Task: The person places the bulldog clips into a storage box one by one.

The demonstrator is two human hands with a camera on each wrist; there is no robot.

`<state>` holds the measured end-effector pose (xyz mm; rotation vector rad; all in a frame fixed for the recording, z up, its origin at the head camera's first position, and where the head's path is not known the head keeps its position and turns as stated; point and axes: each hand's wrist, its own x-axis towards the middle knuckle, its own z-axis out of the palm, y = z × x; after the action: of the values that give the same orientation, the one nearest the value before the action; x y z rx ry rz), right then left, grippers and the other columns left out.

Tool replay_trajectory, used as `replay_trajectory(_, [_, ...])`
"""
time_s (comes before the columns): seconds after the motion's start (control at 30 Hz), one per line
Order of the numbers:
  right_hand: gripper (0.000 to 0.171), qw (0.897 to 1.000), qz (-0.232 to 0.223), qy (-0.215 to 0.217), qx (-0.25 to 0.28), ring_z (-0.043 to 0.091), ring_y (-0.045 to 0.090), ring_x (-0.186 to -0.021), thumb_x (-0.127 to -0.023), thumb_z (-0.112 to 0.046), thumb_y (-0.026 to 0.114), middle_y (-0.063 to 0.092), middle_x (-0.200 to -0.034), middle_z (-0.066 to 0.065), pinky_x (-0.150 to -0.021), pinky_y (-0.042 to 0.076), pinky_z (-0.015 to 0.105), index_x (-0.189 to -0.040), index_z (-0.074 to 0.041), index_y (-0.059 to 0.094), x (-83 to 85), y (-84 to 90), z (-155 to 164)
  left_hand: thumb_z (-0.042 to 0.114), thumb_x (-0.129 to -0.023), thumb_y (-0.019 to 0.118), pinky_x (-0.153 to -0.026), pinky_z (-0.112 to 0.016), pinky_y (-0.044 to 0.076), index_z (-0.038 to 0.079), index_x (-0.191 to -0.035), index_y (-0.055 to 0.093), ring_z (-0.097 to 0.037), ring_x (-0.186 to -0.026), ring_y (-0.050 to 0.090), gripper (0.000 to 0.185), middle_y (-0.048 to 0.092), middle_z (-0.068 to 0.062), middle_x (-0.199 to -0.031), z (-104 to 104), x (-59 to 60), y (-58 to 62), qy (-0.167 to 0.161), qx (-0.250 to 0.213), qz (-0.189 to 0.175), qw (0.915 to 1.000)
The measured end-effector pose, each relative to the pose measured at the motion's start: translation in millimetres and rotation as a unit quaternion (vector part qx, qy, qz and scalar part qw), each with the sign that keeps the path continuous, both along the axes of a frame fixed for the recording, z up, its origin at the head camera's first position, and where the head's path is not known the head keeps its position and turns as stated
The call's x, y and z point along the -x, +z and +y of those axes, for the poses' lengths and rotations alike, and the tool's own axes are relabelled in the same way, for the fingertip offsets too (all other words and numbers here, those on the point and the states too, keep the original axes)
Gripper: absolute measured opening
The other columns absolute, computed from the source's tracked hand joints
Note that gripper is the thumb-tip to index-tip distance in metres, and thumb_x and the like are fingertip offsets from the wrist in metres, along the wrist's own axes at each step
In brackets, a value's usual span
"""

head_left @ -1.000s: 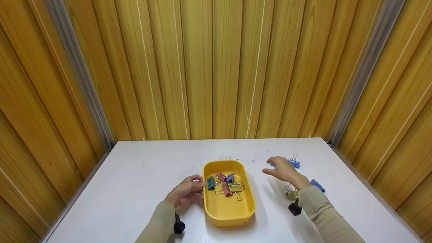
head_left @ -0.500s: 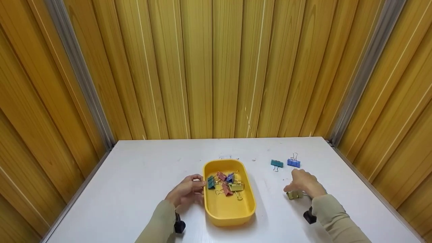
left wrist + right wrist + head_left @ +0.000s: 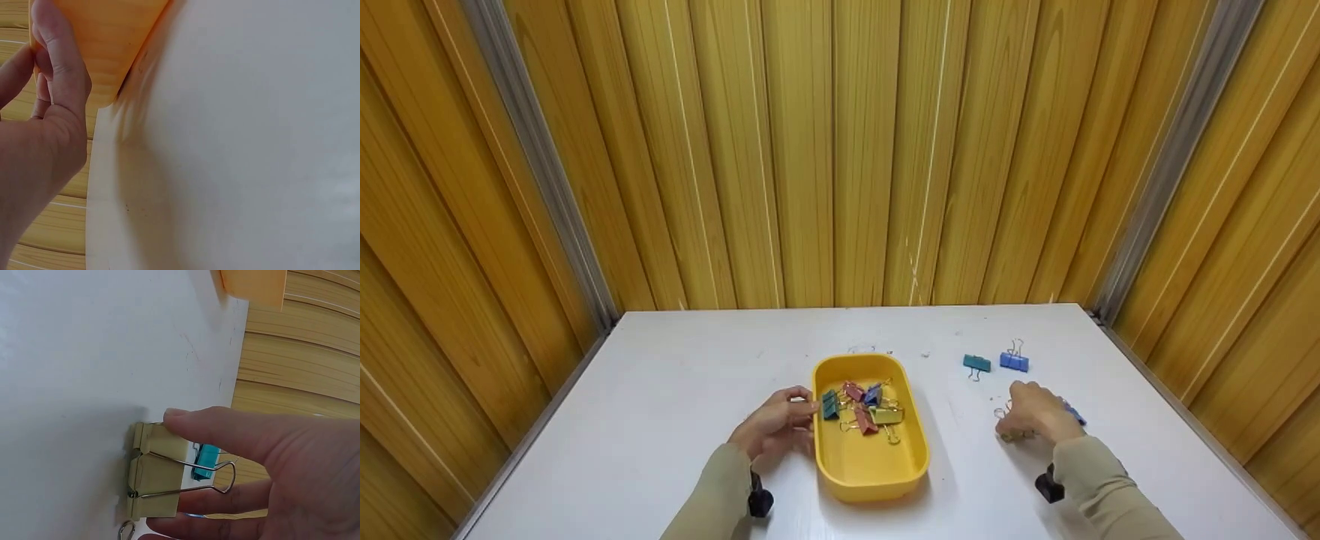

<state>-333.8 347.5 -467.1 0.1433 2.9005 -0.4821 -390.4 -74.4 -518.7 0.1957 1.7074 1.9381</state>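
Observation:
A yellow plastic tray [image 3: 870,480] stands mid-table with several coloured binder clips inside, among them a green one [image 3: 830,405] and a red one [image 3: 865,420]. My left hand [image 3: 772,424] holds the tray's left side, thumb at the rim and fingers along the outer wall. To the right, my right hand [image 3: 1039,412] grips a pale yellow binder clip [image 3: 160,472] by its two ends, thumb on one and fingers on the other. The clip's wire handle points toward the palm. From the head view the hand largely covers this clip.
Beyond the right hand lie a teal binder clip [image 3: 976,363] and a blue one [image 3: 1014,361]. Another blue clip [image 3: 1074,412] shows partly behind that hand. Wood-patterned panels [image 3: 855,150] enclose the white table [image 3: 682,390] at the back and sides.
My right hand has moved right and toward me from near the teal clip, then lowered and taken hold of the pale yellow binder clip. The left hand and tray stay put.

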Motion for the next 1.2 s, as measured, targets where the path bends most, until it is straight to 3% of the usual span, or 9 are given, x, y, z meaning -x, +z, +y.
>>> replay_trajectory(0.23, [0.046, 1.000, 0.007, -0.004, 0.009, 0.023, 0.053, -0.074, -0.074, -0.025, 0.080, 0.057, -0.086, 0.011, -0.062, 0.044, 0.034, -0.102, 0.003, 0.056, 7.0, 10.3, -6.3, 0.010, -0.092, 0.060, -0.065, -0.027, 0.057, 0.009, -0.103, 0.048, -0.013, -0.070, 0.061, 0.016, 0.065, -0.008, -0.091, -1.0, -0.2, 0.1, 0.006, -0.001, -0.003, 1.0000])
replay_trajectory(0.53, [0.034, 0.999, 0.039, 0.015, 0.010, 0.020, 0.051, -0.067, -0.075, -0.028, 0.079, 0.057, -0.074, 0.005, -0.058, 0.038, 0.031, -0.088, -0.002, 0.061, 15.9, 24.7, -18.7, 0.013, -0.091, 0.063, -0.067, -0.029, 0.059, 0.009, -0.106, 0.049, -0.015, -0.073, 0.063, 0.021, 0.067, -0.015, -0.102, -0.6, -0.1, 1.6, 0.020, 0.006, -0.017, 0.9996])
replay_trajectory(0.7, [0.036, 0.998, 0.062, 0.030, 0.002, 0.020, 0.050, -0.067, -0.075, -0.031, 0.079, 0.058, -0.075, 0.005, -0.056, 0.038, 0.031, -0.087, -0.002, 0.062, 19.3, 33.9, -26.2, 0.014, -0.091, 0.064, -0.068, -0.029, 0.059, 0.009, -0.106, 0.051, -0.015, -0.074, 0.063, 0.021, 0.067, -0.018, -0.108, -0.4, -0.8, 2.3, 0.021, 0.013, -0.019, 0.9995])
replay_trajectory(1.0, [0.038, 0.996, 0.081, 0.037, -0.003, 0.019, 0.048, -0.067, -0.076, -0.035, 0.078, 0.055, -0.075, 0.005, -0.056, 0.036, 0.030, -0.087, -0.003, 0.061, 27.2, 48.1, -44.6, 0.011, -0.092, 0.061, -0.064, -0.027, 0.059, 0.009, -0.102, 0.049, -0.013, -0.070, 0.064, 0.016, 0.067, -0.008, -0.090, 0.0, -0.8, 1.2, -0.003, -0.010, 0.000, 1.0000])
replay_trajectory(1.2, [0.042, 0.996, 0.084, 0.041, 0.003, 0.020, 0.050, -0.070, -0.076, -0.036, 0.078, 0.057, -0.080, 0.006, -0.058, 0.038, 0.030, -0.094, -0.002, 0.062, 31.0, 55.2, -57.4, 0.010, -0.092, 0.061, -0.065, -0.028, 0.059, 0.009, -0.100, 0.049, -0.013, -0.071, 0.062, 0.014, 0.067, -0.010, -0.093, -0.1, -0.9, 0.6, -0.002, -0.013, -0.001, 0.9999])
